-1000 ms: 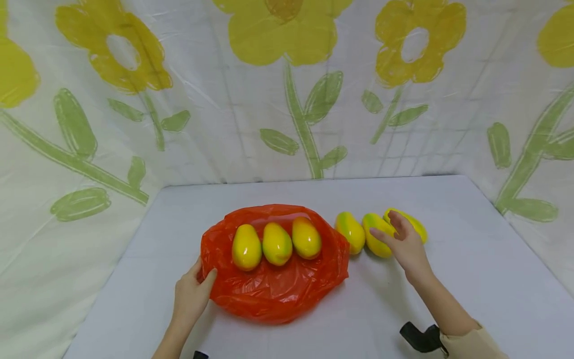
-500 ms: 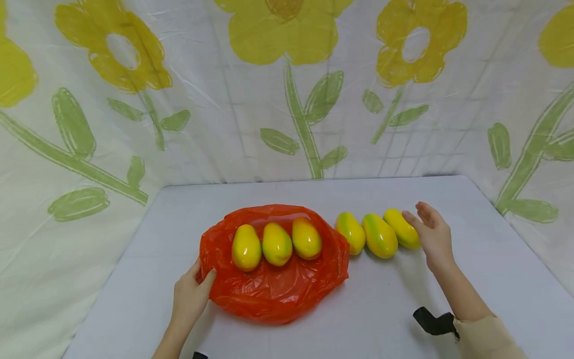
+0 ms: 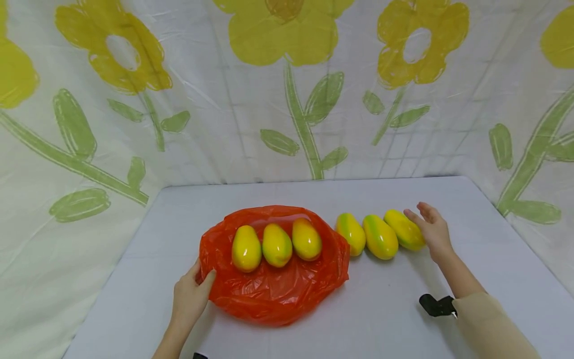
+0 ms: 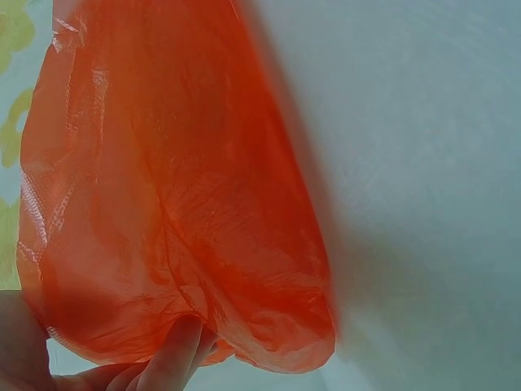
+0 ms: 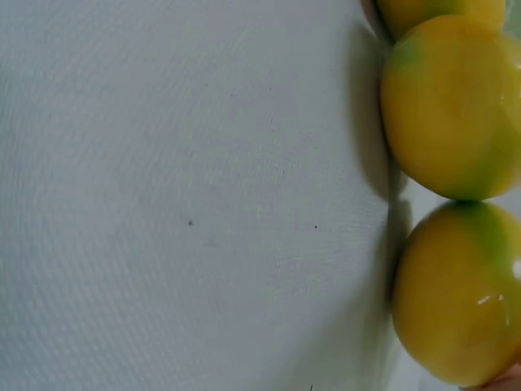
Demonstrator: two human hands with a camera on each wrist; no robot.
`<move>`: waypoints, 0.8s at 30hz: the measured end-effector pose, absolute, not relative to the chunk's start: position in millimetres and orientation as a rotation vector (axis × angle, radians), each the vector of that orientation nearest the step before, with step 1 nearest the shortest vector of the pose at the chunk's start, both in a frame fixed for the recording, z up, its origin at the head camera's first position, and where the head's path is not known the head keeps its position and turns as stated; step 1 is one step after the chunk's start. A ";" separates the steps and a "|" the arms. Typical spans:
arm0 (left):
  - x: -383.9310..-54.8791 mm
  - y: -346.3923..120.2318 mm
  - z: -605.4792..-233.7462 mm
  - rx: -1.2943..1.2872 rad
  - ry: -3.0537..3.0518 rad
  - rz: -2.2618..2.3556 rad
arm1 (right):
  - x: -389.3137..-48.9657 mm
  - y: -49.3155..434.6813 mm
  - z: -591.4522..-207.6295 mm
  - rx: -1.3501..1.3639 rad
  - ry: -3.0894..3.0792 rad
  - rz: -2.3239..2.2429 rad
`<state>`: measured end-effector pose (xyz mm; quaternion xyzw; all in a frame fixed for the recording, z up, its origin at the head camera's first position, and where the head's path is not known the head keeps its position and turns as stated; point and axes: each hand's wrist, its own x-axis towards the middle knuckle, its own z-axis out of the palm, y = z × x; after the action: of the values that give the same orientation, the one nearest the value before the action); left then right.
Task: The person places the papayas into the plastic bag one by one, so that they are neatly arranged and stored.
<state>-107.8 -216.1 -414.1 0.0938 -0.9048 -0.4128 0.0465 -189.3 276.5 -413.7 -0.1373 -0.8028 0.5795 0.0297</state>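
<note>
A red plastic bag (image 3: 278, 294) lies spread open on the table, and three glossy yellow-green mangoes (image 3: 277, 245) sit in its mouth. My left hand (image 3: 190, 296) pinches the bag's left rim, thumb on the near side; the left wrist view shows its fingers (image 4: 175, 354) at the red plastic (image 4: 212, 179). Three more mangoes stand in a row right of the bag. My right hand (image 3: 435, 232) is at the rightmost mango (image 3: 402, 228), thumb against or very near it, fingers loosely extended. In the right wrist view, a fingertip (image 5: 503, 381) shows by the end mango (image 5: 460, 293).
The middle mango (image 3: 380, 237) and the left mango (image 3: 351, 234) of the row lie close together, the left one beside the bag's edge. A white table (image 3: 376, 309) bears everything. Behind it hangs a white curtain (image 3: 202, 134) printed with yellow flowers.
My right hand has moved right, from over the row's middle and right mangoes to the right end. The rightmost mango has turned slightly. My left hand keeps its place on the bag.
</note>
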 end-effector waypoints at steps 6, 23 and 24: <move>-107.5 -216.1 -414.0 0.285 -2.756 -1.250 | -193.3 280.2 -422.6 -0.454 -2.573 1.741; -107.6 -216.1 -412.1 0.298 -2.763 -1.258 | -198.4 286.2 -430.3 -0.506 -2.735 1.666; -107.6 -216.1 -412.2 0.299 -2.763 -1.257 | -198.4 286.4 -430.4 -0.504 -2.739 1.671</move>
<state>-107.6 -216.1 -412.2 0.0978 -0.9049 -0.4117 0.0455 -198.4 286.4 -430.4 -0.1551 -0.8421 0.5138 -0.0533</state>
